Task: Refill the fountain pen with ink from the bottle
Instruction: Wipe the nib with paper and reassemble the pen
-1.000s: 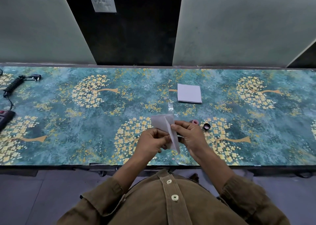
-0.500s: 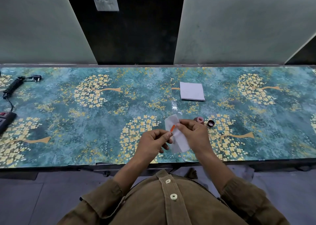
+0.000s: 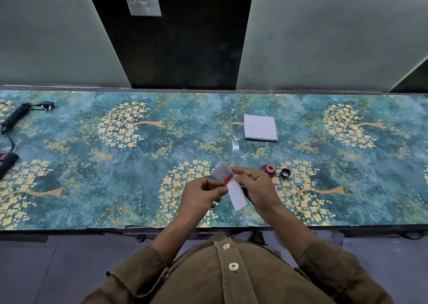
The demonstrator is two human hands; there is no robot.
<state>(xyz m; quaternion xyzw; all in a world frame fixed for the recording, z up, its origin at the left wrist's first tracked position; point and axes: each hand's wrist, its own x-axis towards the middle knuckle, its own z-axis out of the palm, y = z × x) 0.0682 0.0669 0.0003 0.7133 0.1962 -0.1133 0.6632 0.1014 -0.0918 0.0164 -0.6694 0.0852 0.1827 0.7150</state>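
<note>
both hands [image 3: 231, 189] pinch stained tissue [image 3: 231, 189] — bottle [image 3: 268, 170] uncapped

1 head-worn wide-angle view, looking forward and steeply down. Wearer's shirt front [image 3: 222, 271] fills bottom edge, patterned table [image 3: 92, 188] spans mid-frame close below, wall panels [image 3: 324, 37] rise behind. No 2nd view.

Open red ink btl [image 3: 269, 170], cap [image 3: 285, 173] beside.

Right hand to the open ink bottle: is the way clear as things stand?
Probably not yet. The ink bottle stands just beyond the right hand with nothing between them, but that hand is gripping the stained tissue.
</note>
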